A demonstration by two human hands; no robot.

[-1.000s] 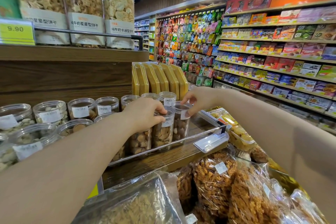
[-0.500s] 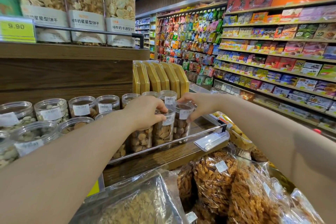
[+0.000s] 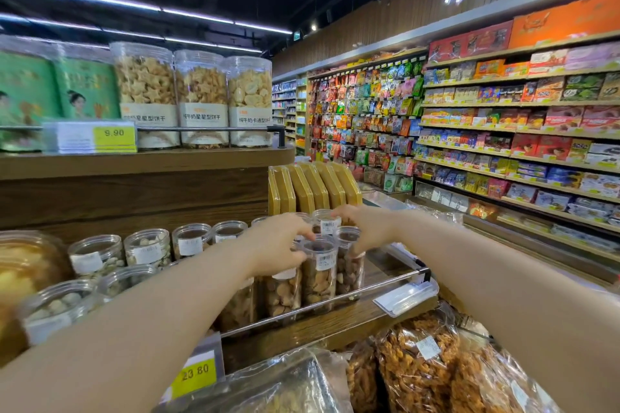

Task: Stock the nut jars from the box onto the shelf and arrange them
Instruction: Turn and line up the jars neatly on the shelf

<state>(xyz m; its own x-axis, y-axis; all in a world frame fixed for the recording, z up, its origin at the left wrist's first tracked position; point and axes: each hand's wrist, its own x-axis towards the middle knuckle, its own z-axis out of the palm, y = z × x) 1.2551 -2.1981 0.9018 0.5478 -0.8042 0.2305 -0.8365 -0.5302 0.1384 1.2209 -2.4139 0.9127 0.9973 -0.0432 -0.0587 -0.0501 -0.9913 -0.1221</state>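
Both arms reach out to the right end of the brown wooden shelf [image 3: 335, 329], where see-through plastic nut jars stand upright behind a thin metal rail [image 3: 369, 288].

The left hand [image 3: 275, 245] sits on top of a clear jar of pale round nuts [image 3: 283, 295] in the front row. Its fingers curl over the lid, and the fingertips touch the rim of the clear jar with a barcode sticker [image 3: 318, 275] just beside it.

The right hand [image 3: 367, 228] comes in from the other side. Its fingers bend down round the top of the end jar of dark brown nuts [image 3: 349, 271], with the thumb near a white-labelled jar [image 3: 327, 223] in the row behind. The three front jars touch side by side.

More clear jars of light nuts [image 3: 147, 248] fill the shelf to the left. Flat mustard-yellow packs [image 3: 312, 188] lean just behind the hands. Tall tubs of biscuits [image 3: 201, 94] stand on the shelf above. Below, crinkled bags of orange fried snacks [image 3: 416, 369] lie near a yellow price tag [image 3: 196, 375].
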